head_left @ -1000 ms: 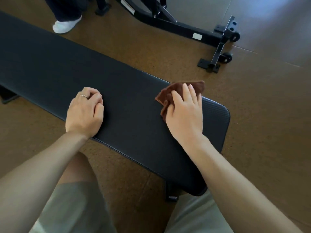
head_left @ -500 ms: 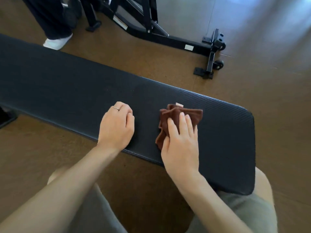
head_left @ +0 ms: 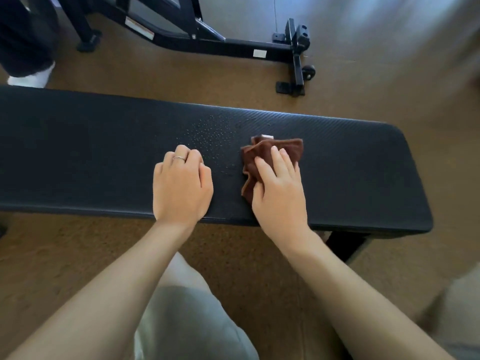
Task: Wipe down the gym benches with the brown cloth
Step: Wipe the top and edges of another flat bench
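A long black padded gym bench (head_left: 91,152) runs across the view, its right end rounded. The crumpled brown cloth (head_left: 288,149) lies on the pad right of centre, a small white tag showing at its far edge. My right hand (head_left: 279,188) lies flat on the cloth with straight fingers pressing it down. My left hand (head_left: 181,185) rests on the pad to the cloth's left, fingers curled under and holding nothing, a ring on one finger. A patch of fine droplets (head_left: 210,136) speckles the pad between and beyond the hands.
The black steel frame of another gym machine (head_left: 233,48) stands on the brown floor behind the bench, with a small wheel (head_left: 309,72) at its foot. Another person's dark trouser leg and white shoe (head_left: 28,76) are at far left. My knees are below the bench edge.
The view has swung so the bench lies level across the frame. My right hand and cloth have slid left along the pad from its right end. My left hand stays curled.
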### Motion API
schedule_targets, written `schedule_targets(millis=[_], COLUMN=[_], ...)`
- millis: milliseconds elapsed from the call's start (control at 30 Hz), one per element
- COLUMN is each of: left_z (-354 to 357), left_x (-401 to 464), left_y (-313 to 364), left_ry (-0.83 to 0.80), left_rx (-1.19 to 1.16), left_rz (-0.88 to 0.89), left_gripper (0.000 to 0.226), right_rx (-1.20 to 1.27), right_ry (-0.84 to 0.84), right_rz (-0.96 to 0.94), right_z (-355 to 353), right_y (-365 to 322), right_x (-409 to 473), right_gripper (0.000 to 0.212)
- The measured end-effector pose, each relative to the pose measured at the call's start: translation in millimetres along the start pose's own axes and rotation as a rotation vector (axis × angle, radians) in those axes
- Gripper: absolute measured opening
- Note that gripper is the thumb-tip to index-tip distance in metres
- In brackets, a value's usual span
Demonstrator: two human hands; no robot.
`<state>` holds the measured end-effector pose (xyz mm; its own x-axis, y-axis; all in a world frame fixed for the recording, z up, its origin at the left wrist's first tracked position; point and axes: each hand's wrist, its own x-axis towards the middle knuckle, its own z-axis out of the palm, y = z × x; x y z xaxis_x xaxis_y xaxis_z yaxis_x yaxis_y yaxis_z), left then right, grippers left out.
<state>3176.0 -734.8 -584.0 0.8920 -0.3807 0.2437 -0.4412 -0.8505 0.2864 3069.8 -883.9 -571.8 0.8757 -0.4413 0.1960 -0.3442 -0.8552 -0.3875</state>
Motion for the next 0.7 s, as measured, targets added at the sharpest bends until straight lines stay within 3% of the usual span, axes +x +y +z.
schedule_targets(millis=[167,333,467,700], left_z=[0.2,0.7,3.4,2.9], left_x=[0.7,1.8,4.3,3.6], left_y=[1.9,-1.3,-2.8,-5.5], left_ry=[-0.014,-0.039,-0.043,0.002], left_rx=[-0.014,0.01,0.01,-0.114], left_rz=[0.011,0.039,0.03,0.021], left_gripper=[0.034,0.026,0.026,0.04], right_rx=[-0.04,-0.062,-0.087,-0.003], right_ry=[-0.012,-0.027,-0.02,0.042], right_rz=[0.005,-0.104,0.017,0.068], right_z=[8.1,12.8,27.6,24.7], right_y=[-30.9,-13.9,-25.2,-54.4], right_x=[-42.5,22.0,76.4,-35.2], right_gripper=[0.056,0.048,0.04,0.045])
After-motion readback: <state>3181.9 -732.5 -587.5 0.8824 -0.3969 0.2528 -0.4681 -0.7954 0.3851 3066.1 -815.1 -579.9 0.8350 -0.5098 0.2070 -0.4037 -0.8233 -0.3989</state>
